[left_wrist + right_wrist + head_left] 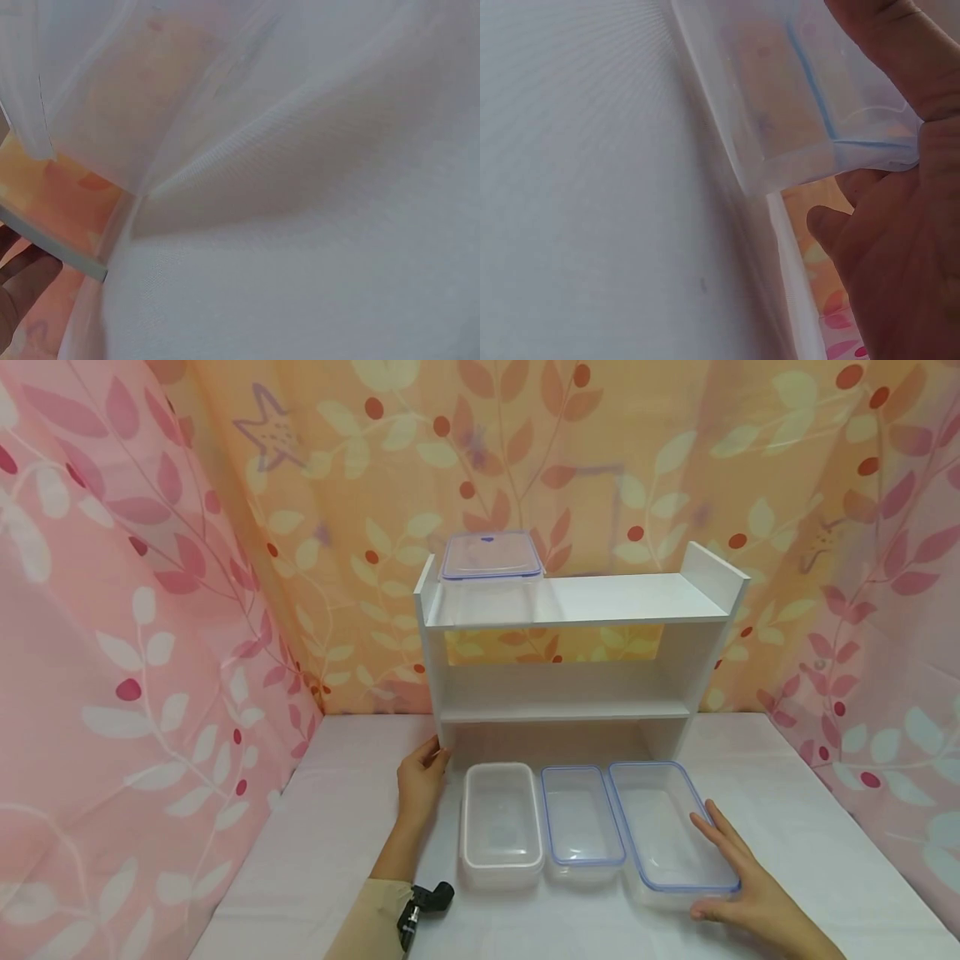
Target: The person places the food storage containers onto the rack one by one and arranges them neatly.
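At the left, the left hand (422, 781) holds the lower front edge of the side panel of the white shelf (566, 697), its fingers bent against that edge. The shelf looks stiff and fairly light for its size, so a pull high up would probably tip or slide it on the cloth; the upright panels seem the firmest places to hold. On its top board, at the left end, sits a clear box (491, 556) with a blue-edged lid.

Below, on the white table (322, 835), three boxes stand side by side in front of the shelf: the pale-rimmed box (502, 814), then the small blue-rimmed box (583, 818), then the large blue-rimmed box (660, 822) at the right end of the row. This last one looks like thin, smooth plastic: light, a little springy in the walls, stiffer at the rim and likely slippery. The right hand (738, 877) is at its near right corner, thumb and fingers apart with the corner between them; I cannot tell whether they squeeze. A hold low on two opposite walls should be steadier than one on the rim or a single corner.
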`<state>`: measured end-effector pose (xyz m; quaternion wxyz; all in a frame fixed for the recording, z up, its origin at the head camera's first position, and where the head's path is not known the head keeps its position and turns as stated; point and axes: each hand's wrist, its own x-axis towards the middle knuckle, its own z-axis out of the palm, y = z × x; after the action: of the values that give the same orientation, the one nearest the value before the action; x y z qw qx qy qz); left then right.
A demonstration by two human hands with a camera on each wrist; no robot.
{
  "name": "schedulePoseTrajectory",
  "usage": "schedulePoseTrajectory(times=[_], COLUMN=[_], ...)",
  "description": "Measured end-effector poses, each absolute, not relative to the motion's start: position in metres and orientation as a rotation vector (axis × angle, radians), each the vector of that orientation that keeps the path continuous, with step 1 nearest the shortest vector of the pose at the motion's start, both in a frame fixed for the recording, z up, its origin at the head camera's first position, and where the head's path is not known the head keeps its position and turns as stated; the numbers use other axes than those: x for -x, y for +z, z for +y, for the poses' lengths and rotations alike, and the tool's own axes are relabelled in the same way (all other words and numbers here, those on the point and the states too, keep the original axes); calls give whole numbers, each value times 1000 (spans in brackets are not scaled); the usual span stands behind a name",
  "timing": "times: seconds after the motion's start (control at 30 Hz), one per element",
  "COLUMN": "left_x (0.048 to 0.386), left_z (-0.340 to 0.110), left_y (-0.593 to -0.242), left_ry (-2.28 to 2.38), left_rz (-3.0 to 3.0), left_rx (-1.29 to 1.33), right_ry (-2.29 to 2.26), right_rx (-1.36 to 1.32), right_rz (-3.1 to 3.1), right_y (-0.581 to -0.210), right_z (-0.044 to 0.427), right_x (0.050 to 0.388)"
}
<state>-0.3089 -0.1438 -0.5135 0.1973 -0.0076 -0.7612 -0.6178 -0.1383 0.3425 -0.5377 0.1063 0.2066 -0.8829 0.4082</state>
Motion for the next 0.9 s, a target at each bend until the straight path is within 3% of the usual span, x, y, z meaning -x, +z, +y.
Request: schedulePoseTrajectory(times=[0.9], left_x=[313], left_z=[-145], left_y=[-519], left_ry=[-1733], left_rz=[-2139], left_rx=[9], right_ry=[1200], right_rx=[-612], right_rz=[-2615], right_y=[-540], right_z=[344], right_x=[137])
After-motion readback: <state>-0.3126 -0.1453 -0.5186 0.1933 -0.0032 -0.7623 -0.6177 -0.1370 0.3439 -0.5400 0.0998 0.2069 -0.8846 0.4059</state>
